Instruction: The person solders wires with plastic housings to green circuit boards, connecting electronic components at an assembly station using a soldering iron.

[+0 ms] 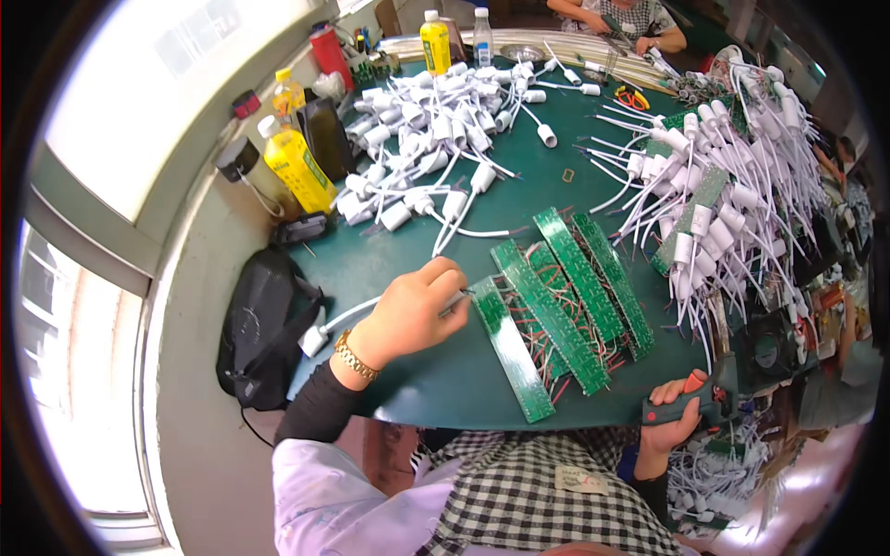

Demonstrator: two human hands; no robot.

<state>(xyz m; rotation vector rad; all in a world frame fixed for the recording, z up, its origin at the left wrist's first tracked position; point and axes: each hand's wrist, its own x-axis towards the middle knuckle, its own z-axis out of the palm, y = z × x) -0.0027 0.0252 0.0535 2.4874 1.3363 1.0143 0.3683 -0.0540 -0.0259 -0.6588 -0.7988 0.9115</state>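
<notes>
My left hand (pixel 414 310) is closed on a white cable whose white lamp socket (pixel 313 340) lies at the table's near left edge. The cable's end meets the top of a long green circuit board strip (pixel 512 352). More green strips (pixel 575 287) with red and black wires lie side by side to the right. At the table's front edge my right hand (pixel 672 419) grips a dark green tool with an orange trigger (pixel 686 400).
Heaps of white sockets with cables (pixel 436 130) (pixel 732 185) cover the back and right of the green table (pixel 445 380). Yellow bottles (pixel 298 167) stand at the left edge, a black bag (pixel 260 324) hangs beside it. Another person (pixel 621 18) sits at the far end.
</notes>
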